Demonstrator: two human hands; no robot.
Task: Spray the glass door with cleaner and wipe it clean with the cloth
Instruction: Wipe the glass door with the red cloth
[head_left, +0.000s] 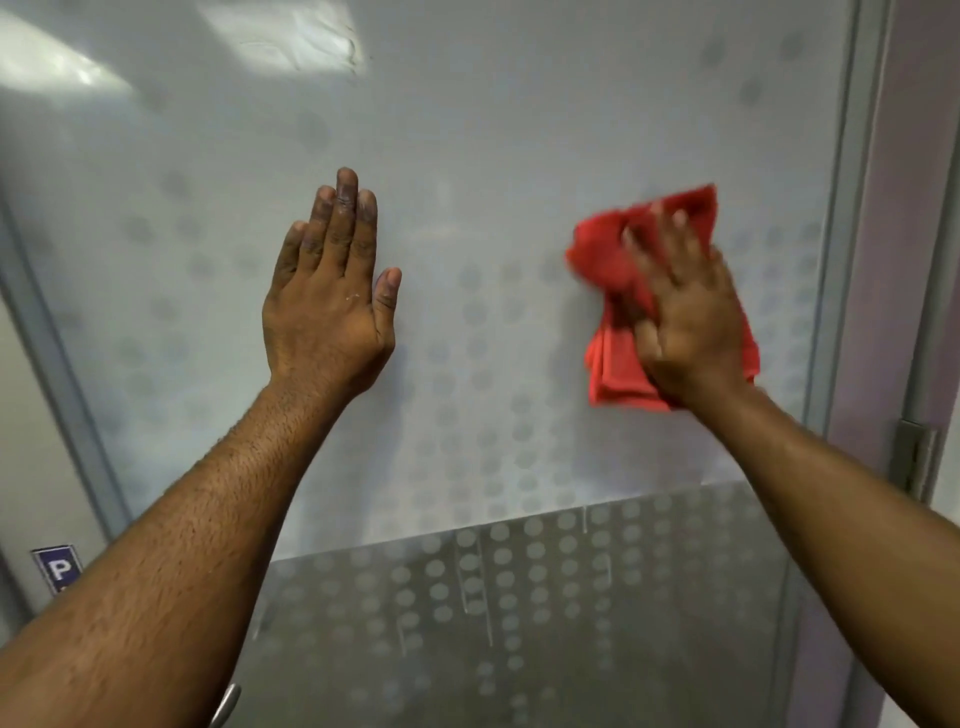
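The glass door (467, 156) fills the view, frosted white with a pattern of grey dots, and its lower part is darker and see-through. My left hand (330, 296) lies flat against the glass at centre left, fingers straight and together. My right hand (685, 317) presses a crumpled red cloth (613, 358) against the glass at the right, fingers spread over it; the hand and cloth are blurred. Thin wet streaks (470, 582) run down the lower glass. No spray bottle is in view.
A grey metal frame (841, 260) borders the door on the right, with a hinge (917, 457) beside a pale purple wall. Another frame strip (57, 364) runs down the left. A blue "P" sign (58, 567) sits at lower left, and a metal handle (226, 704) shows at the bottom edge.
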